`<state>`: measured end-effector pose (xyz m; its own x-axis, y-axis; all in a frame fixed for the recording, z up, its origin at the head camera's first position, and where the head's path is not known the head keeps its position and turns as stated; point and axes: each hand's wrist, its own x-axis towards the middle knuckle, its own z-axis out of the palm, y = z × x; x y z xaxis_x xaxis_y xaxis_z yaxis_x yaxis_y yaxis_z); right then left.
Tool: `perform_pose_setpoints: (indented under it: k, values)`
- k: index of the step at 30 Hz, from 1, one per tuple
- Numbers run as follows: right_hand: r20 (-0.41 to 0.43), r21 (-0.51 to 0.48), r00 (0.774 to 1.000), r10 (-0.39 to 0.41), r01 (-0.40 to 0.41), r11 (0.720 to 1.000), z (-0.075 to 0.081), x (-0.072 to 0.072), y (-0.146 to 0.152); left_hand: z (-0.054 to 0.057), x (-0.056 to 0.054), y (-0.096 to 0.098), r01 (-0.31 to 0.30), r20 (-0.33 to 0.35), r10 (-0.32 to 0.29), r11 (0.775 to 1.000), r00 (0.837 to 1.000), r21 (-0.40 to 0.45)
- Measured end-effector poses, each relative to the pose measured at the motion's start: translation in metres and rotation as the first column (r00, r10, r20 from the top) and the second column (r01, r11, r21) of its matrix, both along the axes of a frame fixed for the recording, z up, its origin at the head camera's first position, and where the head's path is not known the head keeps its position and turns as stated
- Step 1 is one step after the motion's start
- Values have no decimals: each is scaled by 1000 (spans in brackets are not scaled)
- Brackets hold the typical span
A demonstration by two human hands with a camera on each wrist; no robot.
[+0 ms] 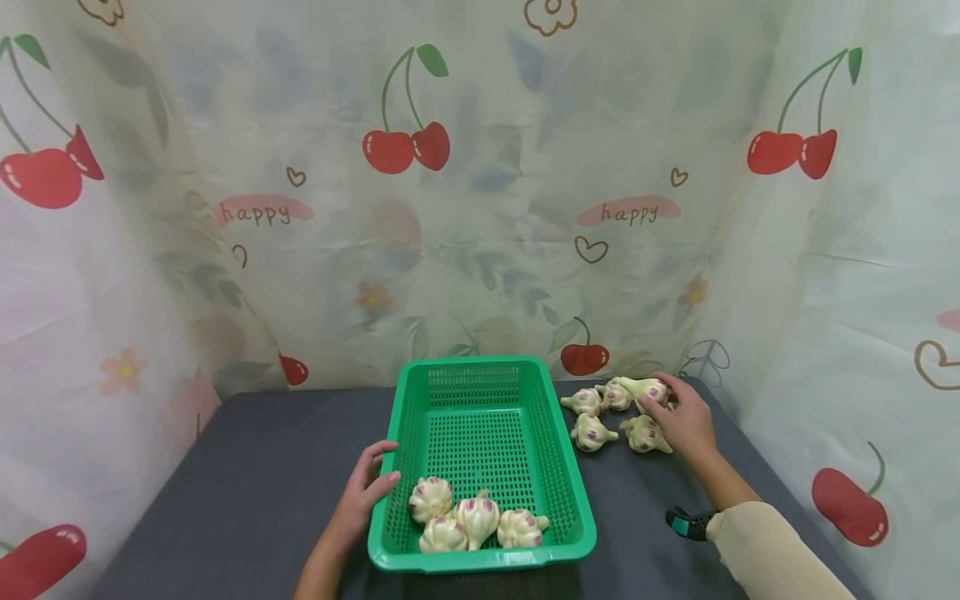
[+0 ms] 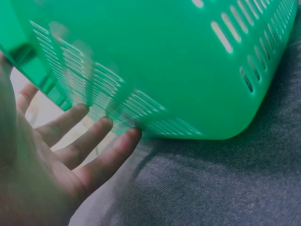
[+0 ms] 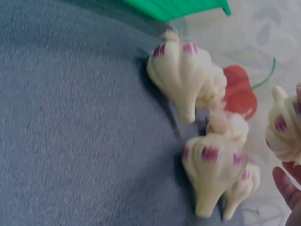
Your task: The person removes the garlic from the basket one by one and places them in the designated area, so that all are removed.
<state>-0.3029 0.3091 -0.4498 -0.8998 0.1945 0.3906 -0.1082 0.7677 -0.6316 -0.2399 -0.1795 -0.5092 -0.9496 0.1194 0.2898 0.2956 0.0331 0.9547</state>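
Observation:
My right hand (image 1: 688, 421) holds a garlic bulb (image 1: 651, 392) between thumb and fingers at the table's back right. In the right wrist view that bulb (image 3: 283, 123) is at the right edge, raised beside several others (image 3: 214, 162). My left hand (image 1: 358, 498) rests against the left side of a green plastic basket (image 1: 566, 467), its digits at the rim. The left wrist view shows its fingers (image 2: 101, 157) extended, tips against the slotted outer wall (image 2: 178, 70). Several garlic bulbs (image 1: 455, 521) lie together at the basket's near end.
The basket stands on a dark grey cloth-covered table (image 1: 300, 450). More loose garlic bulbs (image 1: 592, 432) lie right of the basket. A cherry-print curtain (image 1: 480, 275) hangs behind and along both sides. A dark band (image 1: 688, 523) is at my right wrist.

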Motion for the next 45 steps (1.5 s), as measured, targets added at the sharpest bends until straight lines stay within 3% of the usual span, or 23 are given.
perform_pose_setpoints:
  k: [6, 15, 29, 35, 45]
  values:
    - [-29, -34, 995, -100, 99, 995, -13, -1, 15, 2, 0, -1, -5, 8, 5, 1000, 1000, -18]
    - [31, -68, 976, -215, 217, 974, -32, 5, 34, 2, 1, -1, 1, 5, -1, 1000, 1000, -12]
    - [158, -53, 954, -254, 265, 963, -60, 20, 52, 1, 2, 0, -2, 14, 2, 1000, 1000, -22]
    - [156, -52, 949, -275, 286, 957, -62, 20, 53, 1, 0, -1, 0, 11, 0, 1000, 1000, -19]
    - [178, -26, 952, -248, 257, 966, -61, 15, 55, 0, 0, -2, 10, 6, -10, 1000, 1000, -18]
